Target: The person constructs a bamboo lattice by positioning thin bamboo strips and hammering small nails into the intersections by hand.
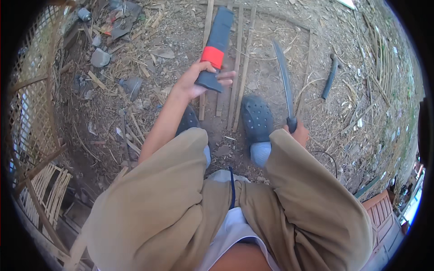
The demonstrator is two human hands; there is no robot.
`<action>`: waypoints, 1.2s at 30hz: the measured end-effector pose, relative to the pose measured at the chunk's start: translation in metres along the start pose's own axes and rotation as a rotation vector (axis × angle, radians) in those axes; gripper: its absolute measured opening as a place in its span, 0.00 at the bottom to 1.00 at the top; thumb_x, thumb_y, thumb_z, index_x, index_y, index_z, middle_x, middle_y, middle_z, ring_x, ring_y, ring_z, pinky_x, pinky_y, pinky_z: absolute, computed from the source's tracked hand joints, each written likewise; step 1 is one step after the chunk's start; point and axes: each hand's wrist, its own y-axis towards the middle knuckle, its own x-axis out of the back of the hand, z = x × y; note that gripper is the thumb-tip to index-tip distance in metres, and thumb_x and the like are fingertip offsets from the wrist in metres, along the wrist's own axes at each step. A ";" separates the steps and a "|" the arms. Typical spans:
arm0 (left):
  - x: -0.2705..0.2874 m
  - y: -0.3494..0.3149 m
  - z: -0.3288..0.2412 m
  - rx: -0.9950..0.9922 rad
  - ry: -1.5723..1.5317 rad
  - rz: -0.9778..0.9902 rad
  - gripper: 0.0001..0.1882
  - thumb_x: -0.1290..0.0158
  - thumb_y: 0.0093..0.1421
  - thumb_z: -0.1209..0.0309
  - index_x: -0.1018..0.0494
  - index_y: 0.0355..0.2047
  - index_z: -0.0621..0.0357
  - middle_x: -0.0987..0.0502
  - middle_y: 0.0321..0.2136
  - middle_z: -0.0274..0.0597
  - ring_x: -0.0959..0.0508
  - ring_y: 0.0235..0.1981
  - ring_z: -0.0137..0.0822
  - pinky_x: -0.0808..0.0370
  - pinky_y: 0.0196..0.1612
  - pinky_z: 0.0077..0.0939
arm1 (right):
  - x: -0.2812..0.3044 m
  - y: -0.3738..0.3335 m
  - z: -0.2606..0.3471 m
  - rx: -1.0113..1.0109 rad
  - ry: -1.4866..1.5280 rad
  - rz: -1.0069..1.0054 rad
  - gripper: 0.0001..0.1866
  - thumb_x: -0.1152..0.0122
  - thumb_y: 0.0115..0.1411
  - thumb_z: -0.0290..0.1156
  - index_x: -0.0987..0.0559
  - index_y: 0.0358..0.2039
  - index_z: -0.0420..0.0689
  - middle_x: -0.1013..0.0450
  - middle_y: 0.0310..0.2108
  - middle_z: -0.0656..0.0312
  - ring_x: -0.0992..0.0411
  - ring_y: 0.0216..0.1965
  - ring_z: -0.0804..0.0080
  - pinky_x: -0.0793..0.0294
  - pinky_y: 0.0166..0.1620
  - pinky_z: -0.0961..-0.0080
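Left hand closed around 1 dark sheath with red band, lying over bamboo strips on dirt. Right hand grips handle of 1 curved knife, blade pointing away. 2 dark clogs below. 1 hammer right, well apart.

- The sheath is long, flat and dark grey-blue, with a red band wound round it near its lower end. It slants up and to the right from the dark perforated clog, well above and left of it.
- The knife has a long, slim, slightly curved dark blade and a dark handle. It stands nearly upright, tip away, just right of the clog.
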 end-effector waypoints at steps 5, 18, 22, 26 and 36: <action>0.026 0.020 -0.021 -0.327 -0.851 0.208 0.14 0.49 0.60 0.78 0.37 0.44 0.71 0.31 0.36 0.45 0.28 0.34 0.34 0.25 0.43 0.34 | 0.020 0.009 0.023 0.169 0.276 0.108 0.18 0.30 0.48 0.34 0.27 0.37 0.41 0.25 0.21 0.48 0.24 0.25 0.44 0.28 0.29 0.57; 0.008 -0.010 -0.037 -0.706 -0.841 0.046 0.16 0.47 0.67 0.61 0.35 0.43 0.61 0.30 0.33 0.42 0.27 0.39 0.38 0.26 0.52 0.36 | 0.027 0.011 0.072 0.523 -0.044 0.231 0.26 0.26 0.43 0.34 0.28 0.41 0.45 0.25 0.23 0.45 0.25 0.28 0.41 0.29 0.31 0.51; 0.023 -0.011 -0.035 -0.788 -0.831 0.162 0.16 0.46 0.66 0.65 0.36 0.46 0.62 0.33 0.33 0.40 0.29 0.38 0.34 0.27 0.52 0.33 | 0.026 0.010 0.076 0.594 -0.105 0.175 0.27 0.25 0.41 0.34 0.30 0.38 0.42 0.25 0.21 0.47 0.25 0.25 0.43 0.28 0.29 0.54; 0.011 -0.014 -0.034 -0.880 -0.582 0.023 0.17 0.46 0.66 0.69 0.38 0.50 0.61 0.34 0.34 0.38 0.30 0.38 0.32 0.27 0.54 0.34 | 0.025 0.012 0.069 0.557 -0.051 0.191 0.25 0.26 0.43 0.34 0.29 0.40 0.44 0.26 0.21 0.45 0.25 0.26 0.41 0.28 0.30 0.52; -0.042 -0.005 -0.003 -0.802 -0.419 0.032 0.22 0.44 0.64 0.72 0.41 0.54 0.54 0.30 0.36 0.37 0.26 0.41 0.33 0.26 0.53 0.36 | 0.031 0.026 0.122 0.531 0.006 0.208 0.23 0.28 0.46 0.34 0.30 0.39 0.41 0.25 0.22 0.45 0.24 0.29 0.41 0.26 0.33 0.53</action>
